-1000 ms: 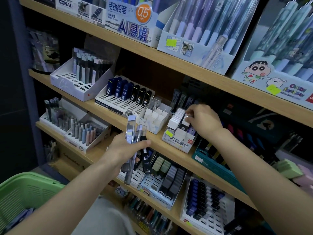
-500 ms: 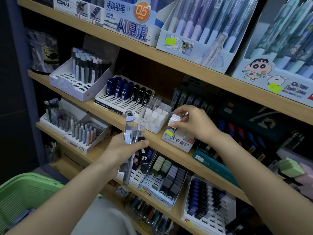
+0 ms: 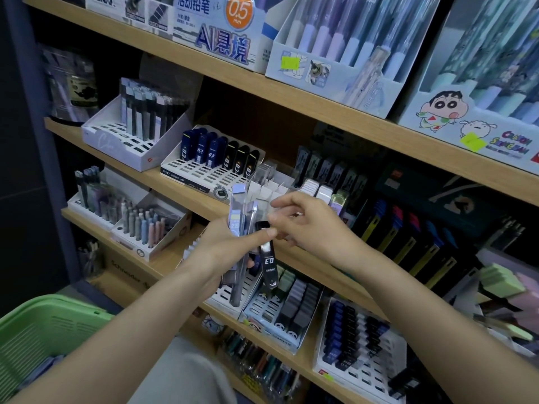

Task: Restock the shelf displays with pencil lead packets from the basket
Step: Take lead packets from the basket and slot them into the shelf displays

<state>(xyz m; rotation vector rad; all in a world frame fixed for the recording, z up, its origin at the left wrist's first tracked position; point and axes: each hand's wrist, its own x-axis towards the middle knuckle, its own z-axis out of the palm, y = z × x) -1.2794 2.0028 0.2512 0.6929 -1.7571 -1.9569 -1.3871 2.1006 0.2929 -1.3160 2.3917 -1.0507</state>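
Wooden shelves [image 3: 291, 102] crowded with white display trays [image 3: 201, 177] fill the frame. At centre, the left hand [image 3: 221, 249] grips a bundle of pencil lead packets [image 3: 237, 217], thumb across a black packet [image 3: 268, 259]. The right hand [image 3: 312, 225] meets the bundle's top with curled fingers; whether it pinches a packet cannot be told. A green basket [image 3: 43, 325] sits lower left.
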